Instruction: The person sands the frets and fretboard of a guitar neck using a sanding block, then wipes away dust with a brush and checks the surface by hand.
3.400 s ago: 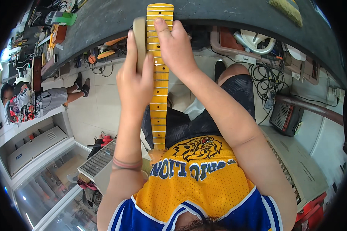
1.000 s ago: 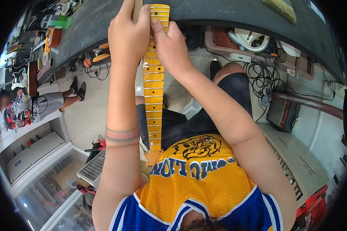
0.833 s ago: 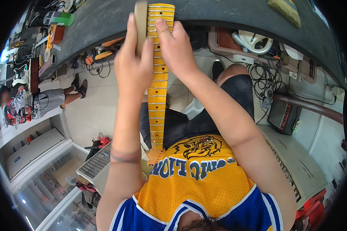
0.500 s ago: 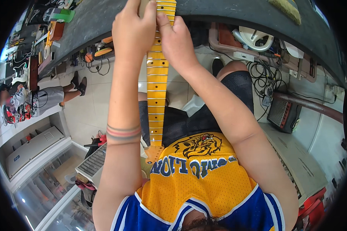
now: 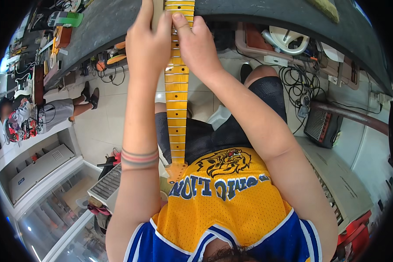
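A yellow guitar neck (image 5: 176, 105) with metal frets and black dot inlays runs away from my body to the dark worktop. Its headstock (image 5: 176, 171) rests near my stomach. My right hand (image 5: 198, 46) is closed around the neck at its right edge, thumb lying over the fretboard. Along the neck's left edge, my left hand (image 5: 149, 48) is closed on a flat tan block (image 5: 158, 14). This block lies against or right beside the neck; exact contact is hard to see. The far ends of the neck and block run out of the picture.
The dark worktop (image 5: 244, 9) crosses the top, with a brush (image 5: 325, 8) at its right. Below are a white round-framed item (image 5: 288, 41), coiled black cables (image 5: 297, 83) and a speaker box (image 5: 322, 125). Another person (image 5: 52, 111) stands at the left, near a tool-covered bench.
The neck's far end has swung slightly left, and both hands have shifted left with it. My left hand still grips the tan block, my right hand the neck.
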A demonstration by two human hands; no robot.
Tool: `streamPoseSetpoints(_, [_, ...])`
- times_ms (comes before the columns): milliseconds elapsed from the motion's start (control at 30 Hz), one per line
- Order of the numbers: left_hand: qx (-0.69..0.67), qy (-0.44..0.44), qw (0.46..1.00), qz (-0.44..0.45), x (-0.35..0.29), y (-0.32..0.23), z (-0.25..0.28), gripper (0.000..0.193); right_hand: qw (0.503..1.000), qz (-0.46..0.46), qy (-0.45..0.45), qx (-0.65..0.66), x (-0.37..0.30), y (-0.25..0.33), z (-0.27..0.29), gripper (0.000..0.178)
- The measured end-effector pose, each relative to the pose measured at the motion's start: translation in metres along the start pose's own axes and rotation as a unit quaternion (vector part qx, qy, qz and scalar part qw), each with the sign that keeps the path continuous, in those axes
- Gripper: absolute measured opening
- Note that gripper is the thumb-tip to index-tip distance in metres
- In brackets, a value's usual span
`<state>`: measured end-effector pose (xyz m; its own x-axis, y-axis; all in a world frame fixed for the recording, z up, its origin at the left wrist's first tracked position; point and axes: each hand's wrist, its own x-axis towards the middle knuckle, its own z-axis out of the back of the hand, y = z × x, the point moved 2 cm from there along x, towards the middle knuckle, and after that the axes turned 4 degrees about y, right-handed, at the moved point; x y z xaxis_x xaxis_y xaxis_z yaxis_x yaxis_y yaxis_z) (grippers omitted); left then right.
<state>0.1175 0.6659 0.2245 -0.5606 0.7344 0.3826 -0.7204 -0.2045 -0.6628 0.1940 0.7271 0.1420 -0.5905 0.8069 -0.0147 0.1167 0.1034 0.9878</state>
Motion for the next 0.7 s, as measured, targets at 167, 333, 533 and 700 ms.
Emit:
streamPoseSetpoints(167, [0.036, 0.007, 0.999, -0.021, -0.102, 0.026, 0.014, 0.067, 0.999, 0.030, -0.011, 0.008, -0.001, 0.003, 0.005, 0.057])
streamPoseSetpoints(333, [0.067, 0.054, 0.996, 0.004, 0.010, 0.021, 0.004, 0.063, 1.000, 0.018, 0.002, -0.001, 0.002, 0.005, -0.001, 0.061])
streamPoseSetpoints(533, [0.046, 0.021, 0.999, -0.005, -0.066, 0.024, 0.006, 0.067, 0.999, 0.033, -0.019, -0.009, 0.005, -0.004, 0.005, 0.064])
streamPoseSetpoints(700, [0.040, 0.020, 0.999, 0.004, -0.084, 0.021, 0.016, 0.068, 1.000, 0.021, -0.008, 0.002, -0.001, 0.006, 0.001, 0.063])
